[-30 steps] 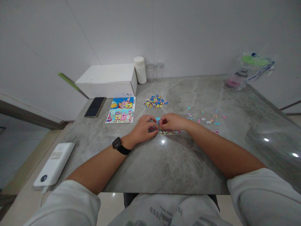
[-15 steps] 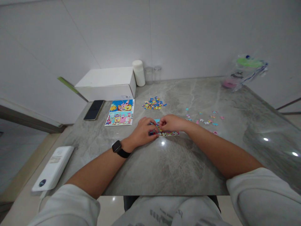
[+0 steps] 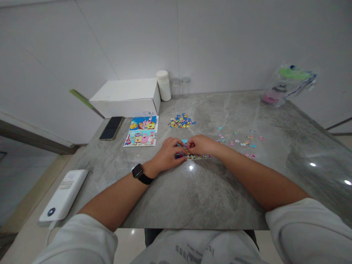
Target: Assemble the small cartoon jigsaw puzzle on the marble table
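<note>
A partly covered jigsaw puzzle (image 3: 200, 157) lies flat on the table in front of me, its middle and upper part hidden by my hands. At its left end, my left hand (image 3: 169, 152) curves over it, thumb along the near edge and fingers on top, holding it. My right hand (image 3: 202, 145) bends over the puzzle with thumb and forefinger pinched together at its surface; whatever is between those fingertips is too small to make out. Loose puzzle pieces (image 3: 242, 144) are scattered to the right. Beyond my hands is a heaped pile of puzzle pieces (image 3: 181, 121).
A printed picture sheet (image 3: 141, 137) and a phone (image 3: 111, 128) lie to the left. Behind them stand a white box (image 3: 125, 99), a white bottle (image 3: 164, 87) and two glasses (image 3: 180, 87). A white power bank (image 3: 63, 196) is at the left edge, a plastic bag (image 3: 286, 86) at the far right.
The whole view has shifted slightly. Both hands stay at the puzzle in nearly the same pose, the right still pinching.
</note>
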Action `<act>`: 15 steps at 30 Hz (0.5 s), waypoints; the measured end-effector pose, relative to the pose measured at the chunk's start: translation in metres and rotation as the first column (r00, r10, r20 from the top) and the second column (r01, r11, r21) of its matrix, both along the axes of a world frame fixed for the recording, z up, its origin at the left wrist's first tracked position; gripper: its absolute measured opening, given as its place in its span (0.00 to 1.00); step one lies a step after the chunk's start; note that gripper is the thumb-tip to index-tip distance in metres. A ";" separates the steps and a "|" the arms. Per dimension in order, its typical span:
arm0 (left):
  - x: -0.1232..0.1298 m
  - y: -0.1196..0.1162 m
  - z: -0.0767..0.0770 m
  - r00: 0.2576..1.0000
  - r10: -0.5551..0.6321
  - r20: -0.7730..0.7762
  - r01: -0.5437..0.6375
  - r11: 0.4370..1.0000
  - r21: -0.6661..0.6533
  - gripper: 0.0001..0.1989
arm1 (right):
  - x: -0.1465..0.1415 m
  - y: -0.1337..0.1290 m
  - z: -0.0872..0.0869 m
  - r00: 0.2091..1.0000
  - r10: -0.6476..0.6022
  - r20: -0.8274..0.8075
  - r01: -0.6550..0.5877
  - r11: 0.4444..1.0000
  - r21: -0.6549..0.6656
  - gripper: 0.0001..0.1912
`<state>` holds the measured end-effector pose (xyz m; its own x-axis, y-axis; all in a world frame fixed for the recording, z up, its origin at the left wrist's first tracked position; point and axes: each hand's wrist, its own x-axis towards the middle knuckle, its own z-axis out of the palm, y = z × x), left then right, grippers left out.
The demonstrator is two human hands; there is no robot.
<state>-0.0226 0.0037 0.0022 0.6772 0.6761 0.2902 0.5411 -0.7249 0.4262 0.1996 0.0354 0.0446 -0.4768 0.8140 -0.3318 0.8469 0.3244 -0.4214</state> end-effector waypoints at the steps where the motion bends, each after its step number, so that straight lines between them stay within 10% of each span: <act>1: 0.000 0.000 0.000 1.000 0.000 0.001 0.000 1.000 -0.003 0.10 | -0.001 -0.001 0.000 1.000 0.000 0.000 0.000 1.000 0.001 0.06; 15: -0.001 0.000 -0.002 1.000 -0.004 0.004 0.004 1.000 0.002 0.09 | 0.005 0.000 0.002 1.000 -0.007 -0.013 0.008 0.997 0.079 0.08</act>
